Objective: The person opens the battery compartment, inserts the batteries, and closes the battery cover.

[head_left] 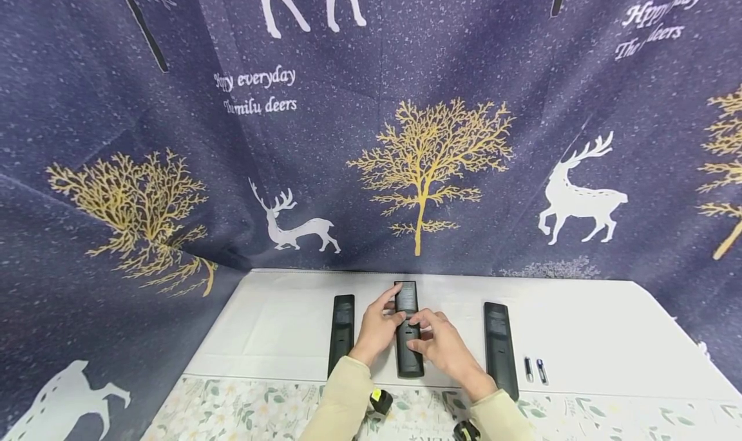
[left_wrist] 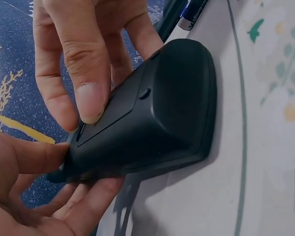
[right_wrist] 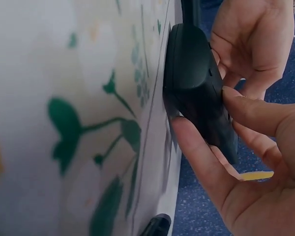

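Observation:
A black remote control (head_left: 409,357) lies back side up on the white table between the hands. Its battery cover (left_wrist: 113,115) appears to be in place, with seams around it in the left wrist view. My left hand (head_left: 378,328) grips the remote by its left edge, the thumb near the middle. From the other side, my right hand (head_left: 443,347) holds it between thumb and fingers. In the right wrist view the right thumb (right_wrist: 250,110) presses on the back of the remote, and a finger touches its side. Part of the remote is hidden behind the fingers.
Another black remote (head_left: 342,331) lies to the left, partly behind the left forearm. A third remote (head_left: 500,347) lies to the right. Beside it are two small batteries (head_left: 529,369). A floral cloth (head_left: 243,409) covers the near edge, and a dark blue curtain (head_left: 324,138) hangs behind.

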The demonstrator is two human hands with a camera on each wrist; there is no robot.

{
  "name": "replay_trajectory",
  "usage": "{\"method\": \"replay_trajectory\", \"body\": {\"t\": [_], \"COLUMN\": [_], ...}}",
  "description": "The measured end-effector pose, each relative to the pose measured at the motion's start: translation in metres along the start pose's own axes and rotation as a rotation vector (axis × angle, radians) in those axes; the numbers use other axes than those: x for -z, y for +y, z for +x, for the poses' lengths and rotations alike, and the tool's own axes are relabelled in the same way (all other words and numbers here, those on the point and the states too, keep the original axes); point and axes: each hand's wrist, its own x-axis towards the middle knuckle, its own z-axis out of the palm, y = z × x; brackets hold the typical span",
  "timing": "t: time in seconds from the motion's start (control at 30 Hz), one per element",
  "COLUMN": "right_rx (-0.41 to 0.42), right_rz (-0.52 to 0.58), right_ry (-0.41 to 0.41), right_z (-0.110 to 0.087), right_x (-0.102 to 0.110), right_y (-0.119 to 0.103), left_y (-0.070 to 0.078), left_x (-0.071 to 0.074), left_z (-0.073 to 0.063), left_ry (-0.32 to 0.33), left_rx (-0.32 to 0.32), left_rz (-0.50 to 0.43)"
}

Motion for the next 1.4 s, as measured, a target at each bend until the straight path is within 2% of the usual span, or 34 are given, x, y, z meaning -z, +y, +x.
{"method": "replay_trajectory", "body": {"t": [0.17, 0.47, 0.73, 0.97, 1.4], "right_rx": [-0.018, 0.009, 0.034, 0.016, 0.042], "right_rz": [0.019, -0.073, -0.123, -0.147, -0.145], "right_ry": [-0.038, -0.070, -0.064, -0.059, -0.040], "right_z": [-0.002, -0.003, -0.003, -0.004, -0.007], "right_x": [0.001, 0.002, 0.002, 0.000, 0.003], "right_y": [-0.004, -0.007, -0.008, -0.009, -0.013], "left_y": [0.000, 0.000, 0.000, 0.002, 0.002], "left_x": [0.001, 0.002, 0.003, 0.003, 0.004], "left_z": [0.000, -0.002, -0.002, -0.003, -0.003], "left_ry": [-0.001, 0.007, 0.010, 0.016, 0.014], "left_rx": [0.004, 0.001, 0.011, 0.013, 0.007], "left_rz": [-0.049, -0.079, -0.122, -0.113, -0.128]}}
